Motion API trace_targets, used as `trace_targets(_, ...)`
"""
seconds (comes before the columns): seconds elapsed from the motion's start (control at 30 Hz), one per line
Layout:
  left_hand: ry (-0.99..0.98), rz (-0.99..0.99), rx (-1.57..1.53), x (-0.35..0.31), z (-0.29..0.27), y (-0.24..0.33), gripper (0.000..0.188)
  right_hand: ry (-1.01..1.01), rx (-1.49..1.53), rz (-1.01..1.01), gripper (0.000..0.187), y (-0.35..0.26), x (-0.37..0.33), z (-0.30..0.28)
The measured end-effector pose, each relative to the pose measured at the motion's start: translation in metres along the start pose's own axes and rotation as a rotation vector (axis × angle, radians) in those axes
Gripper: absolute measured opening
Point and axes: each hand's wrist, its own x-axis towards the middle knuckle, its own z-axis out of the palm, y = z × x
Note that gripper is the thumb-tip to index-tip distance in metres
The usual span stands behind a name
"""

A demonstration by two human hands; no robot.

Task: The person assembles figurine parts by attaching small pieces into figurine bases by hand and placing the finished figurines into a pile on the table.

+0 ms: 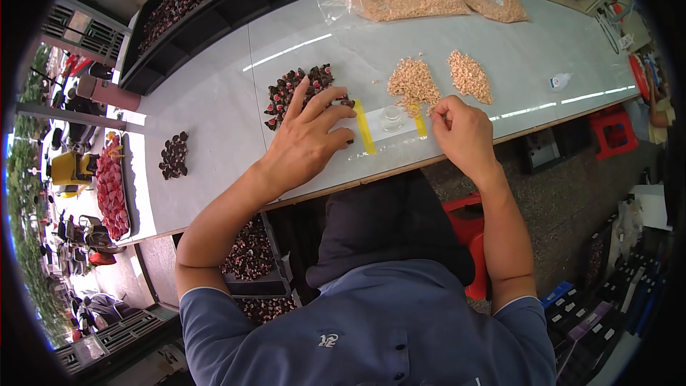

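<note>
My left hand reaches palm down over the near right side of a heap of small dark pieces with pink-red spots. Its fingers are spread, and dark bits lie close to the fingertips. My right hand is closed, thumb and fingertips pinched together beside a pile of small tan pieces; what they pinch is too small to make out. Between the hands, a small clear round dish sits on a white strip. Yellow tape lies to the left of the dish, with another yellow strip to its right.
A second tan pile lies to the right, near a small white bottle. Clear bags of tan pieces and a black tray line the far side. Red pieces fill a tray at left. A small dark pile lies nearer.
</note>
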Motion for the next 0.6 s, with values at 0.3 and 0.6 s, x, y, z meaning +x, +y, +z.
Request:
trace_targets(0.3, -0.181, 0.108, 0.096, -0.002, -0.011, 0.012, 0.028, 0.067, 0.170, -0.001, 0.009, 0.003, -0.008, 0.000)
trace_targets(0.6, -0.078, -0.042, -0.291, -0.010, -0.002, 0.014, 0.023, 0.102, 0.386, 0.022, 0.009, 0.010, -0.013, 0.002)
